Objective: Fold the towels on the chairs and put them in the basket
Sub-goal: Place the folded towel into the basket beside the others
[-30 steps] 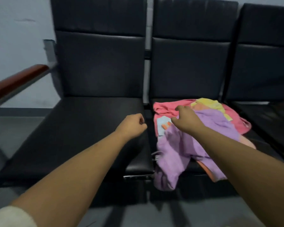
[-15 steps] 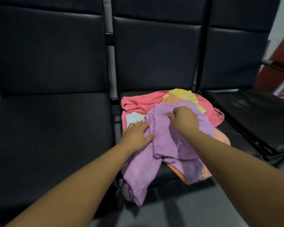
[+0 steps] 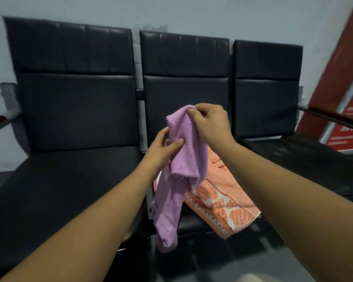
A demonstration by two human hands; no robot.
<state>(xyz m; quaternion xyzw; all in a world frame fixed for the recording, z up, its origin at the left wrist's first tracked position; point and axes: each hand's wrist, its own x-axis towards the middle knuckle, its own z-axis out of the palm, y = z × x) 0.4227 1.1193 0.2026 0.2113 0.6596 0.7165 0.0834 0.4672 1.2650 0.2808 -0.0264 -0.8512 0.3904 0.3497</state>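
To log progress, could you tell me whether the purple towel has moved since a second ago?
Yes. The purple towel has risen off the middle chair seat; the right hand and left hand hold it before the backrest.

A head-worn camera looks forward and down, near three black chairs (image 3: 185,92).

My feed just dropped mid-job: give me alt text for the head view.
A purple towel hangs in the air over the middle chair: the right hand pinches its top corner, the left hand grips it lower down. An orange patterned towel lies on that seat.
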